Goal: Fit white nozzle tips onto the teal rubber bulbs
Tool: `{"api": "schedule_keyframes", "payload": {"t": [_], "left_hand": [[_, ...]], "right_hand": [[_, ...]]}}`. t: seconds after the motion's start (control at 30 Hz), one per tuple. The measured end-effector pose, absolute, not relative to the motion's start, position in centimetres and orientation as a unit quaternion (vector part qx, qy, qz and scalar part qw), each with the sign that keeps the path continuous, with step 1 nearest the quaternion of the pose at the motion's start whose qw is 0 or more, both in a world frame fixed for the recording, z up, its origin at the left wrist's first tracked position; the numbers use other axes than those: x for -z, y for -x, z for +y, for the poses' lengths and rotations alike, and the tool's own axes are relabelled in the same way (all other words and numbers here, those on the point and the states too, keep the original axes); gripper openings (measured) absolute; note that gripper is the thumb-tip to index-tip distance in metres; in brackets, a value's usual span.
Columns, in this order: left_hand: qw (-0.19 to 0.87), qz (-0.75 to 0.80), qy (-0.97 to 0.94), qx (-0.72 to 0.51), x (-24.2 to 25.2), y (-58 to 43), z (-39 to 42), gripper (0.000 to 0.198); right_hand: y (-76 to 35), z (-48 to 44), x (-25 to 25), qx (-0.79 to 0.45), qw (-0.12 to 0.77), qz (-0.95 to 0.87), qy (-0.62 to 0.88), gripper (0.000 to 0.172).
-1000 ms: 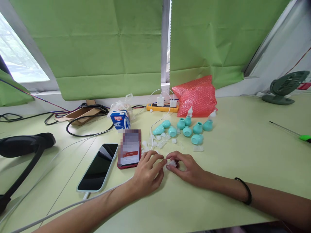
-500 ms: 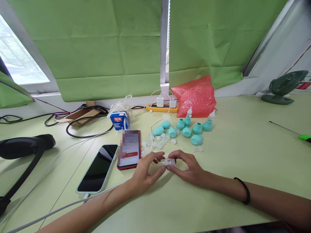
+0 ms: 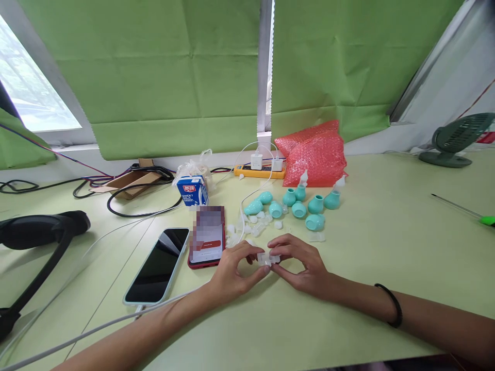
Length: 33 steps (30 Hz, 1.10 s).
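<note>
My left hand (image 3: 235, 270) and my right hand (image 3: 299, 263) meet just above the pale green table (image 3: 386, 247), both pinching small clear plastic pieces (image 3: 266, 258) held end to end between the fingertips. Behind the hands lies a scatter of clear plastic parts (image 3: 253, 226) and several teal rubber bulbs (image 3: 299, 206), two of them fitted with clear tips. A black band circles my right wrist.
A black phone (image 3: 158, 265) on a white cable and a red phone (image 3: 208, 237) lie left of my hands. Further back are a milk carton (image 3: 192, 190), a yellow power strip (image 3: 259, 172), red bubble wrap (image 3: 315, 152), cables and a cardboard box. A small fan (image 3: 456, 139) and a green-handled screwdriver (image 3: 464, 210) sit right.
My hands lifted off the table and brought the clear pieces together between the fingertips; they now press closer than half a second ago.
</note>
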<state>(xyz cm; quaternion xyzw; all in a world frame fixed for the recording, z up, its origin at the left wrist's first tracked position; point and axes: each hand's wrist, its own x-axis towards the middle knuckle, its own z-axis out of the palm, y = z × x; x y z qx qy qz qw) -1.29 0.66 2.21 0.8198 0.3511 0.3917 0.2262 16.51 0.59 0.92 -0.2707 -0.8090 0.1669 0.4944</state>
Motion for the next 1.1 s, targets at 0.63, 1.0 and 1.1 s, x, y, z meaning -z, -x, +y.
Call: {"api": "schedule_keyframes", "payload": {"t": [0.63,1.0,1.1], "left_hand": [[0.292,0.325,-0.822,-0.366,-2.5,1.5,0.9,0.017],[0.272,0.392,-0.803,-0.358,-2.5,1.7,0.9,0.022],[0.261,0.416,-0.788,-0.37,-2.4,1.8,0.9,0.021]], "right_hand": [[-16.6,1.0,-0.2,-0.137,0.498,-0.823,0.234,0.02],[-18.1,2.3,-2.7,0.036,0.433,-0.884,0.173,0.034],[-20.4,3.8,-4.9,0.175,0.388,-0.889,0.169,0.023]]}}
